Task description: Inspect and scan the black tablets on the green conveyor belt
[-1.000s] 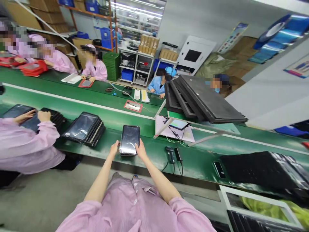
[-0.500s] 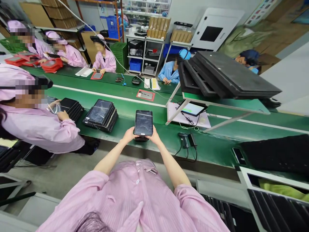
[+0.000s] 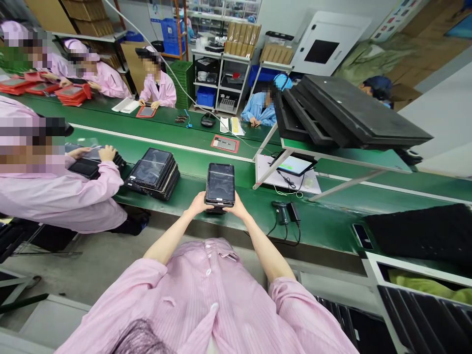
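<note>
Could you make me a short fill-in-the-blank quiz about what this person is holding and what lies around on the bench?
1. Both hands, left hand and right hand, hold one black ____ above the bench.
2. The bench surface is coloured ____.
3. The stack of tablets lies to the person's ____.
4. The barcode scanner lies to the person's ____.

Missing words: tablet; green; left; right

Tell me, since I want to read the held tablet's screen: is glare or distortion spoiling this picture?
Head view: pale ceiling-light streaks glare across the tablet held by the left hand and right hand; wide-angle distortion bends the green bench; focus looks sharp.
</note>
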Motion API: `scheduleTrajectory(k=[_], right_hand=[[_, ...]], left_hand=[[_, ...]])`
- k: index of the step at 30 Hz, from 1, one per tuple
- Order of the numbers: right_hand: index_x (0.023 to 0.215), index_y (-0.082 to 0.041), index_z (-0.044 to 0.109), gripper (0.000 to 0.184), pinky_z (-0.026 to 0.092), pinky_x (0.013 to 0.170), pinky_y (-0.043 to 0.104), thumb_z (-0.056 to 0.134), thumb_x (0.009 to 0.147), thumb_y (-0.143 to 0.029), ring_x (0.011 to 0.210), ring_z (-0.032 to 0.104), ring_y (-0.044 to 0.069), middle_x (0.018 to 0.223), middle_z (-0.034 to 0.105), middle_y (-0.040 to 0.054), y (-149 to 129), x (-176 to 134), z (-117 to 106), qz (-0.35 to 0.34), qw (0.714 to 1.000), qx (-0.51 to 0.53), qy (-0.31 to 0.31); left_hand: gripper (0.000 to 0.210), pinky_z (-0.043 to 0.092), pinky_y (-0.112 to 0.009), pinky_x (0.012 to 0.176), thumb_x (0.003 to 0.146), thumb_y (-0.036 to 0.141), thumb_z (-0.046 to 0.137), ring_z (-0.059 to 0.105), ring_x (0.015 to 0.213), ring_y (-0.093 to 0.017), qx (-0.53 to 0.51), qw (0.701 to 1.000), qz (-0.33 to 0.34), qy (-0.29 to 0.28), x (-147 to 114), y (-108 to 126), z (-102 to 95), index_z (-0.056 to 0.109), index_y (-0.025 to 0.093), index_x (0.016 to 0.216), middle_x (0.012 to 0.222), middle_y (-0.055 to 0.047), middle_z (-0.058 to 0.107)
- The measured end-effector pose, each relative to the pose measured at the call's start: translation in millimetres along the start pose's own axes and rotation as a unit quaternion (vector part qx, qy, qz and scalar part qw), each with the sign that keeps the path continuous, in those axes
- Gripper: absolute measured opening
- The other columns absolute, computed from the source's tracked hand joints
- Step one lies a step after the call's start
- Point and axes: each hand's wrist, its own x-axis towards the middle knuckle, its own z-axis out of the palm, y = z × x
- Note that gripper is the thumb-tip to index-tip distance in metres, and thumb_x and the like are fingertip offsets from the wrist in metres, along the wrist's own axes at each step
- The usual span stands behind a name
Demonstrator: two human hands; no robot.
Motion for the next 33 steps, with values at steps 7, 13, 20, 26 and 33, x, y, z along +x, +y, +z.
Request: scheduleTrajectory(k=[7,13,20,26,33], right_hand=[[0.176,-0.024,0.048,0.116,0.045,0.136,0.064,0.097,0.071,-0.033,0.159,0.060,0.040,0.173,0.062,0.0148,18.6,-7.5,0.3,0.100,0.993,-0.053,0.036],[0.175,-0.023,0.051,0.113,0.047,0.135,0.063,0.095,0.070,-0.027,0.156,0.063,0.039,0.170,0.066,0.0146,17.6,2.4,6.2,0.108,0.990,-0.065,0.056],[0.175,-0.023,0.050,0.107,0.047,0.135,0.063,0.091,0.077,-0.030,0.154,0.065,0.038,0.168,0.067,0.0147,17.9,0.6,9.6,0.111,0.990,-0.063,0.064],[0.176,-0.018,0.044,0.117,0.045,0.135,0.064,0.096,0.073,-0.034,0.161,0.056,0.040,0.176,0.057,0.0208,26.5,-15.8,22.1,0.100,0.991,-0.064,0.066],[0.176,-0.025,0.048,0.114,0.055,0.128,0.063,0.093,0.071,-0.026,0.144,0.073,0.039,0.156,0.076,0.0138,30.5,-13.2,25.8,0.151,0.982,-0.085,0.074]], left_hand=[[0.074,0.057,-0.042,0.121,0.078,0.019,0.105,0.071,0.142,-0.033,0.039,0.999,-0.025,0.022,5.4,-8.5,15.8,0.075,0.015,0.146,0.149,-0.021,0.077],[0.069,0.059,-0.041,0.114,0.082,0.027,0.103,0.075,0.137,-0.036,0.075,0.996,-0.039,0.009,16.6,-8.3,5.8,0.075,0.014,0.144,0.145,-0.022,0.079],[0.075,0.059,-0.039,0.114,0.087,0.031,0.098,0.077,0.134,-0.034,0.027,0.997,-0.075,0.015,12.7,-7.2,8.0,0.068,0.020,0.155,0.145,-0.016,0.083],[0.075,0.057,-0.042,0.123,0.080,0.022,0.102,0.072,0.143,-0.033,-0.021,0.998,-0.055,0.009,-3.3,-16.6,27.5,0.072,0.018,0.148,0.150,-0.016,0.080],[0.046,0.059,-0.037,0.114,0.094,0.025,0.093,0.079,0.132,-0.032,0.053,0.995,-0.088,-0.005,0.8,-11.6,27.6,0.081,0.016,0.137,0.140,-0.018,0.085]])
